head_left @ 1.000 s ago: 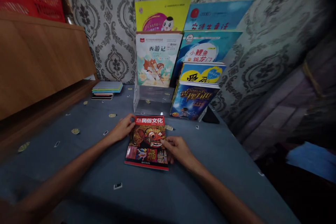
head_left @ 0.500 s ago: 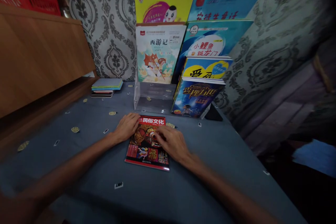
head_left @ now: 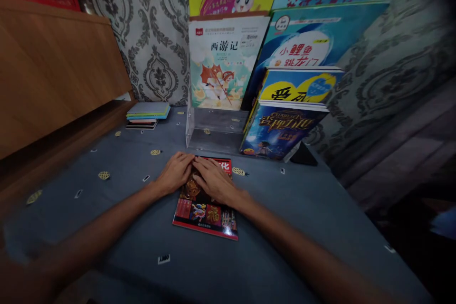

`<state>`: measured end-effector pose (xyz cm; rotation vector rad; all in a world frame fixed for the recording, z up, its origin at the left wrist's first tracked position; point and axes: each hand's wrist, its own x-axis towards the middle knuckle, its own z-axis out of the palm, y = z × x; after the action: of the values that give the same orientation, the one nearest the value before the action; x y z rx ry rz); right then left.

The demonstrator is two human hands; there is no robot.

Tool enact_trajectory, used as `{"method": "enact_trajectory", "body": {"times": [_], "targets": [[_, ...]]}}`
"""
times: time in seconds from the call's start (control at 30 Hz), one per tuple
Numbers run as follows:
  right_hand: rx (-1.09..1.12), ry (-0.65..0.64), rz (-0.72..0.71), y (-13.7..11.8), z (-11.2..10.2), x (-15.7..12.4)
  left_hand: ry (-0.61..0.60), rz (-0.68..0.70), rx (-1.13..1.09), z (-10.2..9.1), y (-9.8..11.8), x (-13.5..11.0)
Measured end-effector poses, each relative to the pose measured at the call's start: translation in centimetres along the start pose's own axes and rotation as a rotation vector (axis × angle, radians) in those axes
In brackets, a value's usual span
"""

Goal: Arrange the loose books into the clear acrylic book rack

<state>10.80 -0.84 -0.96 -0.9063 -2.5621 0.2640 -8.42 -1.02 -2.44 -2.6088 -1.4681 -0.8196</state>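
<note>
A thin book with a red and black cover lies flat on the blue-grey tablecloth. My left hand grips its upper left edge, fingers bent over the cover and the tips partly hidden. Across the upper part of the cover lies my right hand, palm down with its fingers stretched out, their tips meeting those of my left hand. Most of the title and the middle picture are covered by my right hand. The lower pictures and the red bottom border show.
Behind the book stands a clear plastic stand holding several upright books, among them a white one and a dark blue one. A small pile of books lies back left, beside a wooden cabinet. A black object sits right of the stand.
My right hand has slid up and left over the cover towards my left hand, hiding more of the title. My left hand stays at the book's edge. The view has moved closer and lower.
</note>
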Motion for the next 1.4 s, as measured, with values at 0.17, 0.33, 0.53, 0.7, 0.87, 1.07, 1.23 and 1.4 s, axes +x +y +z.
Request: {"method": "enact_trajectory", "body": {"times": [0.17, 0.33, 0.53, 0.7, 0.87, 1.07, 1.23, 1.4], "targets": [[-0.015, -0.056, 0.041, 0.1, 0.1, -0.1, -0.031, -0.008, 0.053, -0.1, 0.3, 0.0], [-0.037, -0.019, 0.094, 1.9, -0.7, -2.1, -0.029, -0.014, 0.097, 0.0, 0.3, -0.1], [0.011, 0.113, 0.197, 5.2, -1.8, -5.3, -0.035, -0.017, 0.089, 0.1, 0.1, -0.2], [0.17, 0.2, 0.203, 7.0, -2.0, -5.7, -0.045, -0.019, 0.061, 0.0, 0.0, -0.3], [0.294, 0.209, 0.251, 7.8, -2.0, -5.5, -0.091, -0.006, 0.121, -0.5, 0.0, 0.1], [0.34, 0.229, 0.267, 8.0, -1.8, -5.6, -0.226, 0.135, 0.142, -1.4, 2.1, 2.4], [0.356, 0.25, 0.234, 8.2, -1.6, -5.6, -0.322, 0.264, 0.052, 0.0, 4.8, 5.0], [0.364, 0.269, 0.193, 8.2, -1.5, -5.6, -0.311, 0.273, 0.078, 1.5, 6.0, 6.1]]}}
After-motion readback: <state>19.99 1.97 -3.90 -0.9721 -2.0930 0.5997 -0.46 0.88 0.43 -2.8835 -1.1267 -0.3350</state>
